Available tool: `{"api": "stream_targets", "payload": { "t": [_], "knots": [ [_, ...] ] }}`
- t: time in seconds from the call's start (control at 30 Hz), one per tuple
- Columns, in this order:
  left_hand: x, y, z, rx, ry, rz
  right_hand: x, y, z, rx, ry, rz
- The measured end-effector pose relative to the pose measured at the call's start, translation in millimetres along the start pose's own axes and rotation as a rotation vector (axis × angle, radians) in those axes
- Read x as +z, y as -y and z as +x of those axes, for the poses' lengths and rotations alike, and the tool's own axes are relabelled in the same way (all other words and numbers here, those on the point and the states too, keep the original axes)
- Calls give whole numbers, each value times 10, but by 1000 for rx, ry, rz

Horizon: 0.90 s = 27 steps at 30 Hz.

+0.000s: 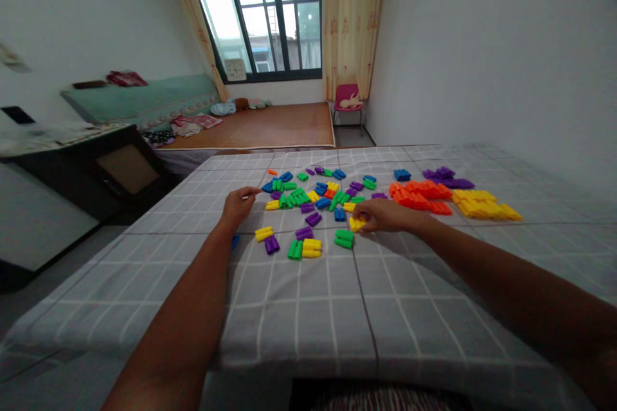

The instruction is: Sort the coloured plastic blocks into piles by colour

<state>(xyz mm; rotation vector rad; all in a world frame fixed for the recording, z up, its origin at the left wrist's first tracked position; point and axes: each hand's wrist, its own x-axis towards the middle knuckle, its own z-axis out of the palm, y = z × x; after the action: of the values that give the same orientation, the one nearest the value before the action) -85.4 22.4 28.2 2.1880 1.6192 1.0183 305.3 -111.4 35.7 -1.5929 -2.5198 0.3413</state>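
My right hand (378, 215) has its fingers closed down on a yellow double-tube plastic piece (357, 225), which touches the cloth; the fingers partly cover it. My left hand (240, 205) is at the left edge of the scattered pieces, fingers stretched out, tips beside a blue piece (267, 187); I see nothing held in it. Between the hands lie several mixed pieces in green, purple, blue, yellow and orange. Nearer to me are a green piece (344, 239), a yellow piece (312, 248) and a purple piece (272, 244).
Sorted piles stand on the right: orange pieces (419, 196), yellow pieces (486, 204), purple pieces (446, 177) and blue pieces (402, 174). A grey checked cloth (299, 314) covers the table. Beyond are a bed (284, 125), a red chair (347, 93) and a dark cabinet (120, 167).
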Motion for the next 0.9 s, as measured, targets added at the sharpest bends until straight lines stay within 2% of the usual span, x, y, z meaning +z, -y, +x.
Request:
{"api": "stream_targets", "payload": {
  "t": [0.07, 0.2, 0.33, 0.47, 0.57, 0.77, 0.9],
  "knots": [
    [-50, -15, -2, -3, -13, -41, -72, -24, 130, 21, -63, 24],
    [-149, 78, 0, -29, -134, -230, -149, -119, 558, 62, -219, 9],
    [-190, 247, -21, -149, -167, -403, -76, -183, 1037, 80, -210, -13],
    [-138, 328, -36, -192, -113, -392, -1, -200, 1339, 168, -120, 50],
    [-73, 281, -36, -113, -41, -281, -10, -251, 1409, 196, -72, 124],
    [55, 19, -88, 143, 92, -27, -68, -339, 1319, 65, -224, 271],
    [171, -67, -127, 226, 259, 42, -32, -224, 1195, -51, -218, 635]
  ]
}}
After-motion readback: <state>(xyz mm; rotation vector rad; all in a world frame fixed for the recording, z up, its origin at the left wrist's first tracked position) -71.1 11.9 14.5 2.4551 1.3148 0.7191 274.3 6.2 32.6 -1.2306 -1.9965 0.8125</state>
